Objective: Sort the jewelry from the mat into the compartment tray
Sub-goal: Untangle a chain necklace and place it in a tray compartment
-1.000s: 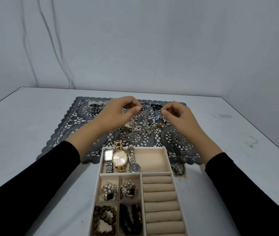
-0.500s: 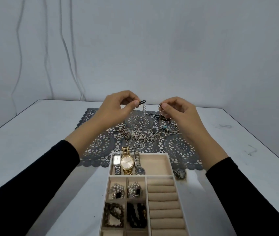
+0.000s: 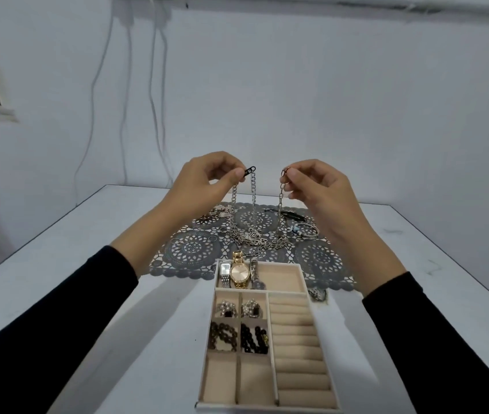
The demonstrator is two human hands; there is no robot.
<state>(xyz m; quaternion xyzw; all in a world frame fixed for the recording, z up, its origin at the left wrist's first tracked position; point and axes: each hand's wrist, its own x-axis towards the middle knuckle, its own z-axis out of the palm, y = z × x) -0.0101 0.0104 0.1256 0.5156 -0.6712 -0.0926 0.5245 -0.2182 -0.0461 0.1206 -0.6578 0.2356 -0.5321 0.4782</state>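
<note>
My left hand (image 3: 207, 178) pinches the black clasp and my right hand (image 3: 318, 186) the other end of a silver chain (image 3: 252, 198). The hands are apart, and the chain's middle hangs to the pile on the mat (image 3: 191, 249). In the tray (image 3: 302, 276), watches (image 3: 239, 273), pearl pieces (image 3: 237, 307) and bead bracelets (image 3: 237, 339) are sorted. Left, I judge: this chain, the loose rings (image 3: 177, 241) and the bangle (image 3: 307, 230). The ring rolls (image 3: 295, 342) sit bare.
</note>
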